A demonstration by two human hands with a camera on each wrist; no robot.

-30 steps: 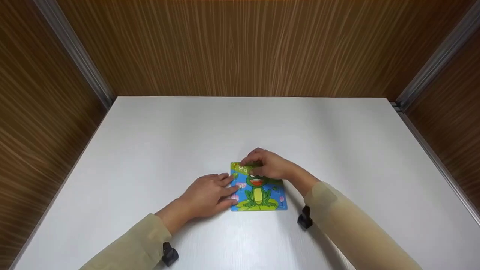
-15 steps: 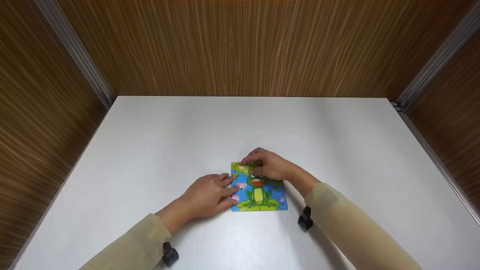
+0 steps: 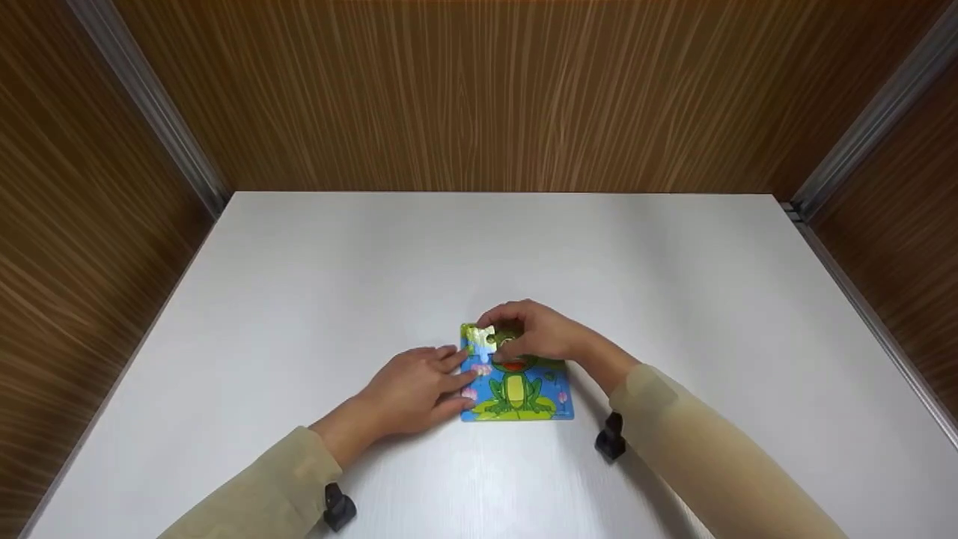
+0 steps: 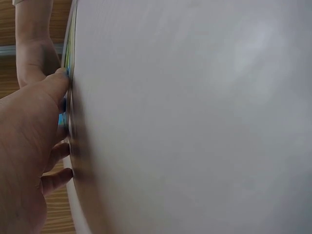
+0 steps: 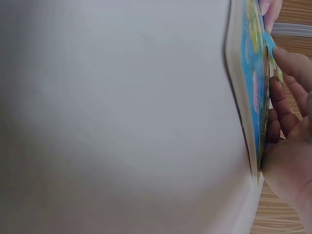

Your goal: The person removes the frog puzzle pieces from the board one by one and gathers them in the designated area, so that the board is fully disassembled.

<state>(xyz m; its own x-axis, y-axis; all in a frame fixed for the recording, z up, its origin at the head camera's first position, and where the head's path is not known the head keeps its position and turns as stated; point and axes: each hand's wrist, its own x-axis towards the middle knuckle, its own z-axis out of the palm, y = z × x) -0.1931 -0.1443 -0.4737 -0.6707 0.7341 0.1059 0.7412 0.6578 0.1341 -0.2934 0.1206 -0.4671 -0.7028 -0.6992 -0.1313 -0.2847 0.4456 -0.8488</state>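
Observation:
A square frog jigsaw puzzle [image 3: 515, 393] lies flat on the white table in the head view. Its picture is a green frog on a blue ground with pink flowers. My right hand [image 3: 546, 331] pinches a puzzle piece [image 3: 481, 339] between thumb and fingers, lifted and tilted over the puzzle's upper left corner. In the right wrist view the piece [image 5: 272, 48] stands up off the board at the fingertips. My left hand [image 3: 415, 389] rests along the puzzle's left edge, its fingers spread and the fingertips on the border. The right hand hides the puzzle's upper right part.
The white table [image 3: 337, 262] spreads round the puzzle on every side. A brown wood-grain panel [image 3: 479, 97] stands at its back edge, with more panels and grey metal posts at left and right. Each sleeve carries a small black wrist device [image 3: 340, 507].
The upper left puzzle piece, flat in the board before, is now tilted up in my right hand's pinch. That hand has shifted slightly; my left hand has stayed still.

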